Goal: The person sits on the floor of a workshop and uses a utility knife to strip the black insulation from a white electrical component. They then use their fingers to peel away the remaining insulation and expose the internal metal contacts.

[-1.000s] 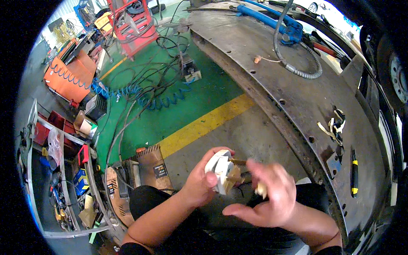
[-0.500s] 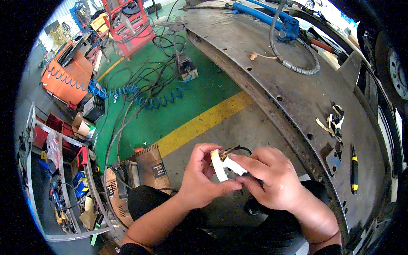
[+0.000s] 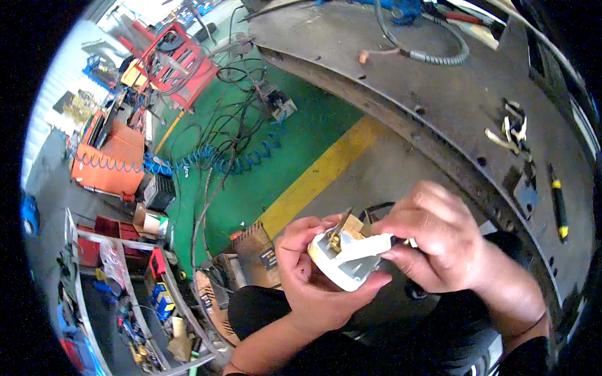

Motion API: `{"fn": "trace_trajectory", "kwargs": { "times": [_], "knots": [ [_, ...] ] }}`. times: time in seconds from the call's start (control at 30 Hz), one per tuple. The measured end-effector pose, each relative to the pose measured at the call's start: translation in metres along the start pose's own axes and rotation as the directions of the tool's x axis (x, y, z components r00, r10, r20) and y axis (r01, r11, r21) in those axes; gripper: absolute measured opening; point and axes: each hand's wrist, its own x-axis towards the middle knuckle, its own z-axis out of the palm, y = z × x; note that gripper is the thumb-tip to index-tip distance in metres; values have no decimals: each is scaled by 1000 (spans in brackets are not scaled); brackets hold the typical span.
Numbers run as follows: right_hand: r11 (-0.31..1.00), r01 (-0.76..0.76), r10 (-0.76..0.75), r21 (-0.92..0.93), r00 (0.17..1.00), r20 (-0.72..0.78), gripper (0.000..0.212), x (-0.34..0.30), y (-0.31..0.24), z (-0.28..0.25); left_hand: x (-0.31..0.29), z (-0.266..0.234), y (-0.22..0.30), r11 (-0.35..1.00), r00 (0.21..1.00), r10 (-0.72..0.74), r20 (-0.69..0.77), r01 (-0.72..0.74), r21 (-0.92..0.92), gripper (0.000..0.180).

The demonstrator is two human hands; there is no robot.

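My left hand (image 3: 304,285) cradles a rounded white plastic housing (image 3: 351,279), its open side facing up. Inside the housing sit brass-coloured metal parts (image 3: 335,240) and a thin metal blade standing up. Across it lies a white plastic strip (image 3: 370,247) that reaches to my right hand (image 3: 442,241). The fingers of that hand are pinched together at the strip's end and blurred by motion. Between them show a dark bit and a small cream-coloured bit, too small to name. Behind the housing a dark cable loop is partly visible.
On the metal bench at right lie a black-and-yellow pen-shaped tool (image 3: 559,207), white and black scraps (image 3: 513,131) and a grey hose (image 3: 439,59). Cables (image 3: 219,135) tangle on the green floor. A metal-framed tool cart (image 3: 135,294) stands left, beside a cardboard box (image 3: 254,254).
The housing is tilted so its inside faces up more. My right hand has moved right and up along the white strip. The whole view has shifted and turned a little.
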Motion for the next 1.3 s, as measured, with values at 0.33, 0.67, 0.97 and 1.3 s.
{"fn": "trace_trajectory", "kwargs": {
  "times": [0.33,0.67,0.97,1.3],
  "knots": [
    [990,45,-41,133,998,-37,26,1,20,-3,-8,3,1,978,979,-189,-81,195,72,104],
    [991,29,-15,130,994,-111,28,5,26,-5,0,35,6,751,827,-548,-124,421,-508,109],
    [988,-4,20,157,995,-97,27,6,25,-5,3,46,14,701,813,-579,-67,454,-550,120],
    [940,172,-95,295,962,-258,26,14,30,9,-1,40,17,720,779,-611,-140,473,-508,126]
  ]
}}
